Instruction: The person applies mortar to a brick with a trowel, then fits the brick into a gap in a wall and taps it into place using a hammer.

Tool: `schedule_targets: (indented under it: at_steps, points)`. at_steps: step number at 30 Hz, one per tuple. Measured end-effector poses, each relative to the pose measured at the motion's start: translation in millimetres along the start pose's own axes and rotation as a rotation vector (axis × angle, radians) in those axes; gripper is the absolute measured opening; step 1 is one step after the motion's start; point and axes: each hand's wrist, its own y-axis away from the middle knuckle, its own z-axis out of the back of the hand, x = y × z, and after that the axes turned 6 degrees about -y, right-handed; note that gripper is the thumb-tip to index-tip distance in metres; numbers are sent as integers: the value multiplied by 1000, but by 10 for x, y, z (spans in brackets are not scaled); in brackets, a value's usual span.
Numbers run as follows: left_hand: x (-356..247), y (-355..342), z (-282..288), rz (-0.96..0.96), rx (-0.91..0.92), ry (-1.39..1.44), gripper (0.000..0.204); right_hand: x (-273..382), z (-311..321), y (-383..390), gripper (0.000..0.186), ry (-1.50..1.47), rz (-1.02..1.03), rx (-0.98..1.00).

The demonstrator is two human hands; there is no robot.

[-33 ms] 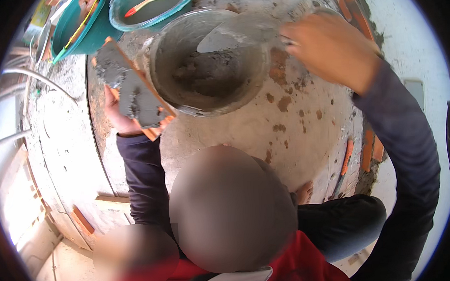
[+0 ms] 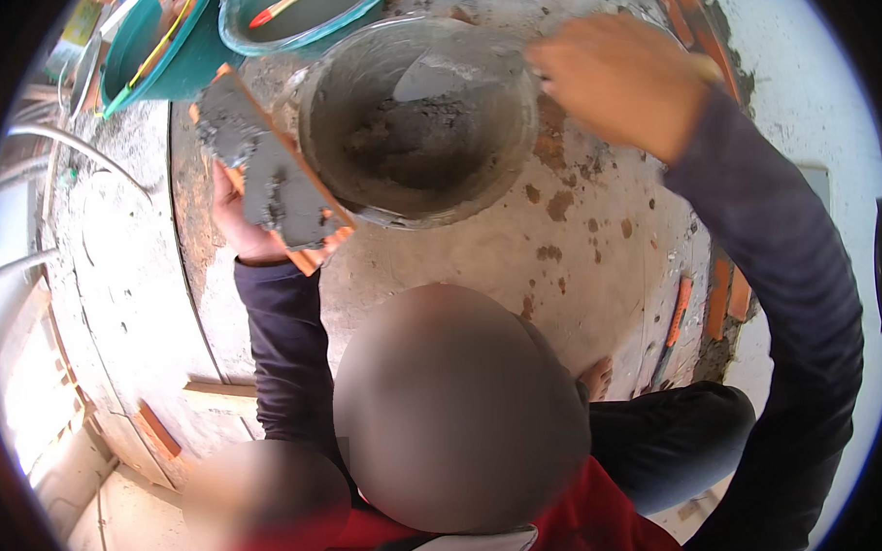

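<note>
My left hand [image 2: 237, 213] grips an orange terracotta tile piece [image 2: 315, 258], whose upper face carries a thick, uneven layer of grey mortar [image 2: 278, 194], held tilted just left of a round bucket [image 2: 320, 153]. Dark wet mortar [image 2: 417, 150] lies inside the bucket. My right hand [image 2: 619, 85] is closed on a trowel, its handle mostly hidden by my fingers; the grey-coated trowel blade [image 2: 424, 77] reaches left over the far side of the bucket's opening.
Teal basins [image 2: 148, 82] sit upper left, one holding a brush [image 2: 274, 11]. Curved pipes [image 2: 87, 147] run at left. At right are orange tile strips [image 2: 719, 300] along a white wall [image 2: 794, 88] and an orange-handled tool [image 2: 680, 311]. A wood piece [image 2: 217, 398] lies lower left.
My right hand and the trowel have moved slightly left and up over the bucket. The mortar-covered tile in my left hand has shifted a little right and up.
</note>
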Motion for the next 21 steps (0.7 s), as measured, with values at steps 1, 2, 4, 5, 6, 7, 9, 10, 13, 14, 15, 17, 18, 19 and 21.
schedule_targets:
  at_steps: [1,2,4,5,6,7,9,10,13,14,15,17,18,19,21]
  points:
    - [38,31,-36,-11,-16,16,60,119,-49,-307,20,64,-5,126]
    - [82,31,-102,-23,-23,38,60,272,-67,-525,19,73,-8,182]
    - [161,-36,-174,-33,-20,118,59,461,-156,-727,19,84,-27,301]
    - [159,-50,-175,-38,-24,128,58,559,-212,-795,19,78,-25,352]
    - [159,-59,-175,-42,-27,137,57,615,-240,-830,19,73,-24,403]
    - [161,-68,-175,-45,-29,147,56,625,-240,-826,19,4,-7,404]
    - [176,-98,-190,-86,-153,136,53,633,-215,-778,18,-136,19,408]
    - [191,-109,-186,-104,-213,131,52,670,-238,-779,18,-155,-1,462]
    - [190,-98,-109,-113,-231,59,50,724,-330,-806,17,-226,15,568]
    - [186,-78,-73,-111,-186,75,50,651,-328,-817,18,-247,73,576]
    - [194,-75,-52,-107,-135,94,50,575,-313,-815,19,-264,124,585]
    - [206,-72,-20,-121,-32,136,50,480,-282,-841,23,-259,117,685]
    - [209,-76,-7,-139,21,159,51,434,-279,-843,25,-256,114,734]
    - [205,-70,7,-157,72,181,52,374,-298,-818,26,-348,73,725]
    - [203,-70,6,-144,99,206,52,206,-325,-683,29,-523,-29,700]
